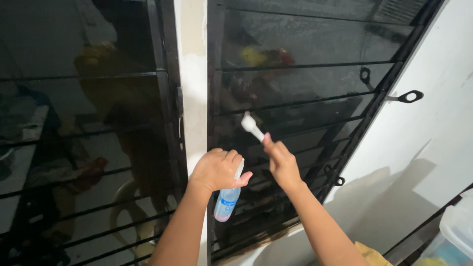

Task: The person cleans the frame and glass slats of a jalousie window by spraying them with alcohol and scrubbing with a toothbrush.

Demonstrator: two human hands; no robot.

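Note:
My left hand (218, 169) grips a small clear spray bottle (227, 201) with pale blue liquid, held by its trigger head just in front of the lower part of a dark window. My right hand (281, 162) holds a white toothbrush (252, 126) by the handle, its head pointing up and left against the glass of the right window pane (295, 79). Black horizontal bars (305, 101) run across that pane. The two hands are close together, about a hand's width apart.
A white wall strip (193, 74) separates the right pane from a second barred pane (84, 123) on the left, which reflects a person and room clutter. A white wall (433, 148) lies to the right, with black latch rings (410, 96). A translucent plastic container (458, 224) sits at lower right.

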